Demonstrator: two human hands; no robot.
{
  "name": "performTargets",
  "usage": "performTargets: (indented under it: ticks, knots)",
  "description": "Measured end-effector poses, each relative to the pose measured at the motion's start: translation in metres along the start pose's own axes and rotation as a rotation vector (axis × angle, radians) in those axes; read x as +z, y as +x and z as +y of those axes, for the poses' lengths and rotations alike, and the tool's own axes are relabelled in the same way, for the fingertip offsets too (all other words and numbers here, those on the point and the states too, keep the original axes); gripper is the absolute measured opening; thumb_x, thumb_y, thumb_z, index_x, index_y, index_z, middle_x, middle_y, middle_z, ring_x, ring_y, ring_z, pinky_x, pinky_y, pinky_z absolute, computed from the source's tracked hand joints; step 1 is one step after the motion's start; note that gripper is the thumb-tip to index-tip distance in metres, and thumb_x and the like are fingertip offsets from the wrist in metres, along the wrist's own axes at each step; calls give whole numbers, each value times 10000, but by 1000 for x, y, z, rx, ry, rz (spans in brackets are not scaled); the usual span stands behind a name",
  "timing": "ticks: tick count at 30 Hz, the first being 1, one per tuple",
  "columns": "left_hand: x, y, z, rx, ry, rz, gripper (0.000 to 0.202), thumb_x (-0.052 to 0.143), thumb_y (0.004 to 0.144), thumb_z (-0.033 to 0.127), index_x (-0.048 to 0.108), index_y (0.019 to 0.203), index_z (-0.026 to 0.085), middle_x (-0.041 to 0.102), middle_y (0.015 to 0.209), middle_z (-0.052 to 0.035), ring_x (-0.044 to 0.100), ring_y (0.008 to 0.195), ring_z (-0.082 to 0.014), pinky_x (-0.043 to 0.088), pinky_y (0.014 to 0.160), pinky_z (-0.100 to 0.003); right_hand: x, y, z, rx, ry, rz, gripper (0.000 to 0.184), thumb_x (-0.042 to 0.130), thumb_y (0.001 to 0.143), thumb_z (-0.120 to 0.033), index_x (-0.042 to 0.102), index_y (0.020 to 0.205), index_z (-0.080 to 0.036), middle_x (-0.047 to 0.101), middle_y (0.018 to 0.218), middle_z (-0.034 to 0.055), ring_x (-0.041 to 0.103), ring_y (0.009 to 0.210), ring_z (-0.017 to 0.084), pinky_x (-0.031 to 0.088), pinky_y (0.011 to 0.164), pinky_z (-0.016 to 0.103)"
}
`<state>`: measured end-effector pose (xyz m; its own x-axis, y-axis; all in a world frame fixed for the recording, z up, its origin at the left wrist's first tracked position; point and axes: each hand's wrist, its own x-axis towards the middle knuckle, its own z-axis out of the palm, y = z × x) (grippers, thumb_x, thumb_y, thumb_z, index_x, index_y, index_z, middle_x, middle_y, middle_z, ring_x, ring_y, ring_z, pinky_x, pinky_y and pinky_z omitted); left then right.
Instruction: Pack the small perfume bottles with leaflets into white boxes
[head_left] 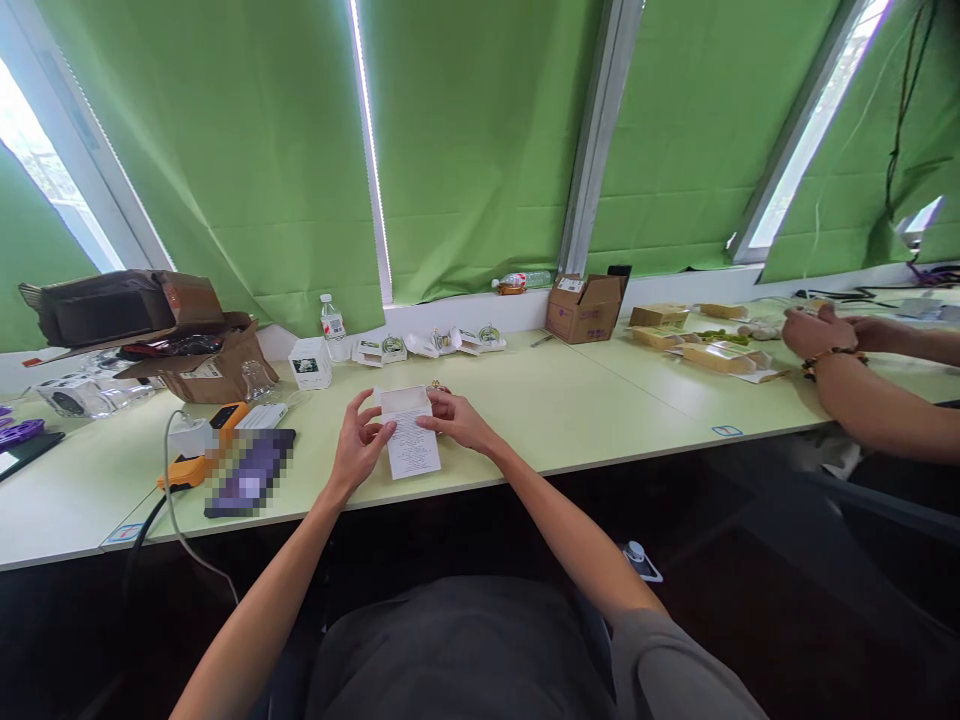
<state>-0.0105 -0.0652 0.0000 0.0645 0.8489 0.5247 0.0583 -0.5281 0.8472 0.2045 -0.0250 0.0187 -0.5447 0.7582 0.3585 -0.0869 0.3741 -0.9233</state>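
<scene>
Near the table's front edge I hold a small white cardboard box (412, 440), its near face covered in fine printed text and its upper part looking open. My left hand (360, 440) grips its left side, thumb on the printed face. The right side is held by my right hand (459, 420), with the thumb also on the text. A tiny gold-coloured item (436, 384) shows by the right fingertips; I cannot tell whether it is held. Beyond my hands, a white box with a dark picture (310, 364) stands beside several opened white packages (469, 342).
On the left are a phone (251, 473), an orange-and-black device (187, 470) with a cable, and opened cardboard boxes (202, 365). A clear bottle (331, 318) and a brown carton (585, 308) stand at the back. At right, a co-worker's hands (821, 335) are near yellowish boxes (724, 357).
</scene>
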Motion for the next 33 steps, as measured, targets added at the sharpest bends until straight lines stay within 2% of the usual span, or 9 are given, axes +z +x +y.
performTargets:
  ticks: [7,11,16,18,20,22,24,27,33]
  knots:
    - [1,-2,5,-95,47,-165,668,681,805,425,405,1361,176,677,1112,-135,689,902,-236,562,817,-417,0,3,2,-33,71,132,497,729,758,-469,579,1128,-174,722,971,86,700,870,246,589,690,361]
    - [4,-4,9,-130,58,-253,647,686,798,432,430,1338,183,699,1071,-124,698,888,-247,571,800,-432,-1,3,4,-53,68,180,464,697,784,-491,569,1112,-189,720,993,84,700,881,244,594,691,366]
    - [2,-3,6,-147,47,-182,577,674,802,451,449,1262,184,694,1092,-134,699,894,-261,600,647,-379,-1,2,6,-17,16,85,519,684,804,-482,541,1208,-190,715,979,89,697,871,242,589,717,384]
    - [0,-1,3,-128,36,-125,566,672,804,451,450,1249,180,686,1115,-141,696,907,-264,600,611,-359,0,1,6,-27,-36,49,706,729,774,-447,434,1370,-210,705,1017,90,691,857,224,581,738,377]
    - [-2,1,1,-114,28,-90,576,675,804,445,444,1259,179,681,1126,-143,695,910,-265,600,587,-348,1,0,7,-54,-80,30,976,770,742,-401,191,1515,-254,682,1093,96,681,809,188,572,750,365]
    - [-3,3,1,-109,19,-67,581,674,808,438,438,1270,177,677,1135,-144,694,911,-264,600,577,-342,2,0,7,-93,-114,11,1158,788,725,-369,-35,1538,-307,635,1197,108,664,764,151,567,748,349]
    - [-4,4,1,-111,4,-45,575,667,816,434,437,1273,172,674,1141,-147,696,905,-261,602,576,-339,4,0,7,-131,-168,-29,1221,798,706,-352,-111,1520,-356,572,1295,112,648,752,130,566,733,331]
    - [-4,5,3,-123,-18,-39,575,659,823,436,443,1277,156,687,1100,-146,705,828,-241,600,567,-338,6,1,9,-178,-329,-72,1179,790,700,-322,-48,1528,-375,560,1298,81,633,746,122,561,707,301]
    - [-4,3,4,-113,-17,-82,569,676,807,444,475,1254,154,709,1021,-123,703,784,-229,591,558,-333,7,0,14,-260,-652,33,967,712,776,-280,122,1541,-327,652,1036,21,612,646,117,523,644,262]
